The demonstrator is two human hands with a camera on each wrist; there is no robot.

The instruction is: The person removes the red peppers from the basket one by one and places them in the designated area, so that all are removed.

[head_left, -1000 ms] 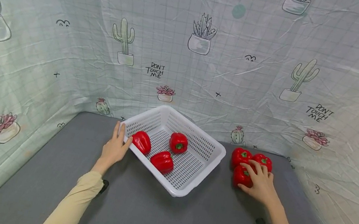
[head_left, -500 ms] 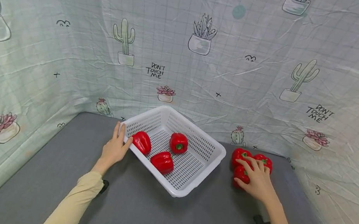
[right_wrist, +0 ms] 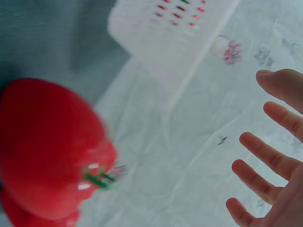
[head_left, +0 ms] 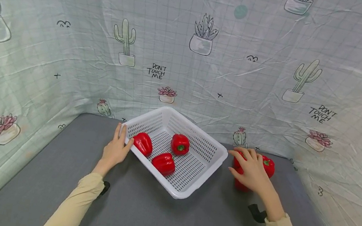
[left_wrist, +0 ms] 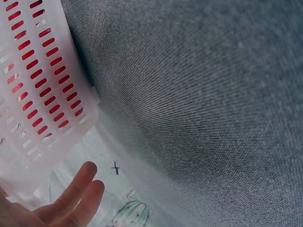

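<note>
Fingers (right_wrist: 258, 144) of the right hand (head_left: 251, 171) spread, nothing gripped; loose red peppers (head_left: 268, 168) partly covered by it near the tabletop's (head_left: 163, 225) far right corner. Left hand (head_left: 115, 152) laid, fingers extended, at the white basket's (head_left: 201, 142) left corner. Three peppers (head_left: 163, 163) held inside. Risk: a loose pepper could be rolled off if brushed sideways.

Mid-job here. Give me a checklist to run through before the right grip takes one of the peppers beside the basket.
1. Left grip placed at the basket: ok, by its left corner.
2. Left grip pressing firmly enough to steady it: cannot tell.
3. Right grip free: ok, fingers spread, holding nothing.
4. Room inside: ok, bare space beside the three peppers.
5. Full head view of the loose peppers: not ok, the right grip hides part of them.
</note>
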